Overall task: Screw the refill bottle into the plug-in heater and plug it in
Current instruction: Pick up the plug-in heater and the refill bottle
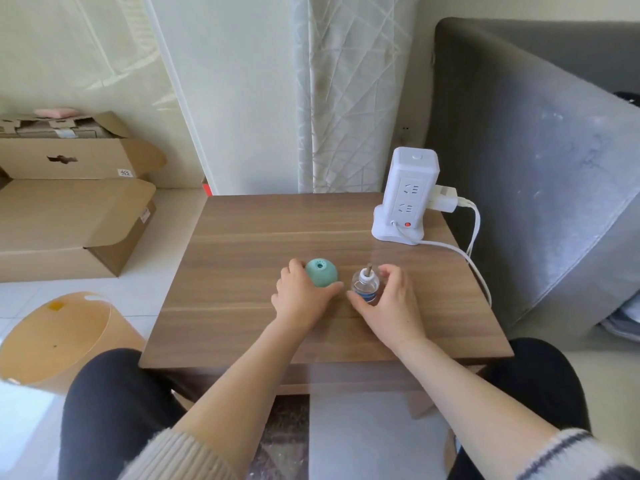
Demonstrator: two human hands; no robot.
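A round teal plug-in heater [322,271] sits on the wooden table [242,237], vent holes facing up. My left hand [303,296] curls around its near left side, fingers touching it. Just to the right stands a small clear refill bottle [365,285] with a brown wick sticking up. My right hand [389,301] cups it, thumb in front and fingers behind, the bottle still resting on the table. A white tower power strip [408,192] stands at the table's far right corner with free sockets facing me.
A white charger [445,199] is plugged into the strip's right side, and white cables [474,268] trail over the table's right edge. A grey sofa [540,168] is at the right. Cardboard boxes [76,216] and a tan bin [59,337] stand on the floor at the left.
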